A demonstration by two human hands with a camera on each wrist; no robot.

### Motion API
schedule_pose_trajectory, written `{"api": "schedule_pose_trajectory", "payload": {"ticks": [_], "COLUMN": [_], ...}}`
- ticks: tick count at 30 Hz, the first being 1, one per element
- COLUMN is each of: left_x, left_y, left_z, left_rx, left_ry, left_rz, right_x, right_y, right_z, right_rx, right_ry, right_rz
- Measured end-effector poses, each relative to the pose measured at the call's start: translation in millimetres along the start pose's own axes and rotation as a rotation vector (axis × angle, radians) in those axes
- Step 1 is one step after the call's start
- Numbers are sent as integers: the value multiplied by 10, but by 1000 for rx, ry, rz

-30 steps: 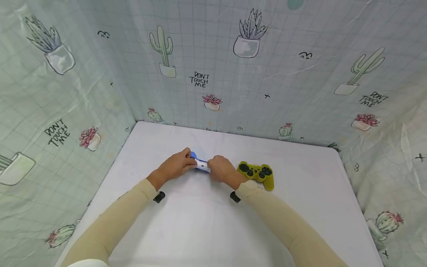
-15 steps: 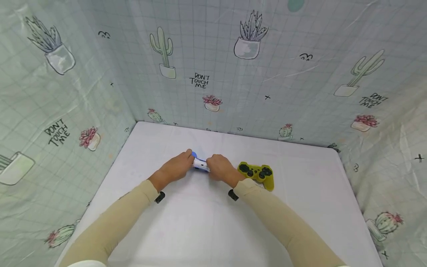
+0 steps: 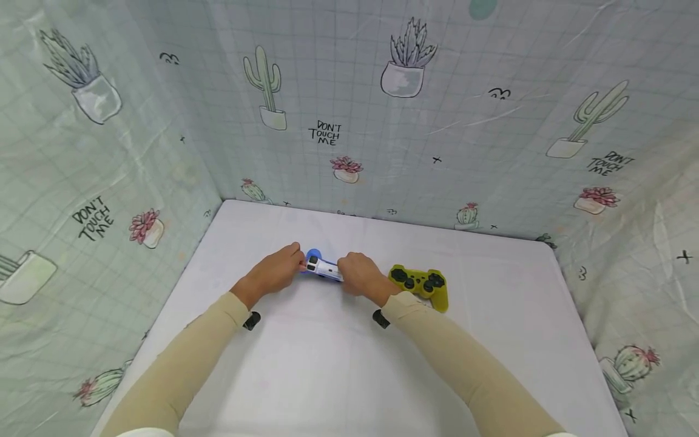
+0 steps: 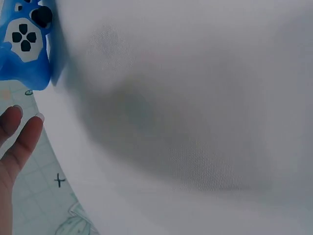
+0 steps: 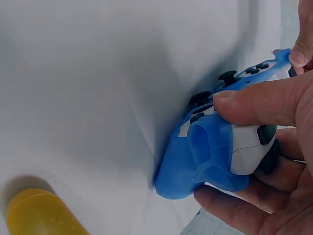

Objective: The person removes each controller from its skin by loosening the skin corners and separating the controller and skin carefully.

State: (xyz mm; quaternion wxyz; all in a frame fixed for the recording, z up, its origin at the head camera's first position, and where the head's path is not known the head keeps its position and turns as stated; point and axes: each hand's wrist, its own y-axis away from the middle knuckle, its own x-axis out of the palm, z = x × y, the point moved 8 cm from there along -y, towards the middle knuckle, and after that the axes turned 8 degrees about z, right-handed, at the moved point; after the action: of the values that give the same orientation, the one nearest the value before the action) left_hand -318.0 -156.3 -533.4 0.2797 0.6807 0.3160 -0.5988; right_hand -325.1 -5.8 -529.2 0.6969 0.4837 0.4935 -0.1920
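A white game controller (image 3: 329,270) with a blue silicone cover (image 5: 176,174) is raised off the far-middle tabletop between both hands. My right hand (image 3: 360,276) grips its right end, thumb on top and fingers below, as the right wrist view shows. Around that end the cover is loose and folded, baring white shell and black triggers. At the other end my left hand (image 3: 273,271) appears to pinch the cover's edge in the right wrist view. Two of its fingers (image 4: 28,139) stretch out below the controller's blue grip in the left wrist view. The left thumb is hidden there.
A yellow-green game controller (image 3: 417,282) lies on the white table (image 3: 327,364), just right of my right hand. Fabric walls (image 3: 382,121) with printed cacti enclose the table at the back and both sides.
My left hand has shifted left, from over the controller's left part to its outer end, uncovering more white shell and black parts. My right hand keeps its grip nearly in place.
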Motion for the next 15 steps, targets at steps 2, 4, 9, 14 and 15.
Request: {"api": "schedule_pose_trajectory", "payload": {"ticks": [2,4,9,14,15], "left_x": [-3,2,66,180,208], "left_y": [13,16,6,-5,-9], "left_z": [38,79,200,294,313], "left_rx": [-3,-21,-125,-217,-237], "left_ry": [-26,-66,-149,-157,-151], "left_rz": [-11,-9,59,143,162], "right_x": [-4,-6,-10,-3,5], "right_y": [3,7,6,-5,-7], "right_z": [1,-1,-11,-22,-21], "right_rx": [-8,-14,-21,-15,-15], "right_ry": [-2,-5,-17,-22,-22], "right_rz": [-10,-17,-26,-25,-23]}}
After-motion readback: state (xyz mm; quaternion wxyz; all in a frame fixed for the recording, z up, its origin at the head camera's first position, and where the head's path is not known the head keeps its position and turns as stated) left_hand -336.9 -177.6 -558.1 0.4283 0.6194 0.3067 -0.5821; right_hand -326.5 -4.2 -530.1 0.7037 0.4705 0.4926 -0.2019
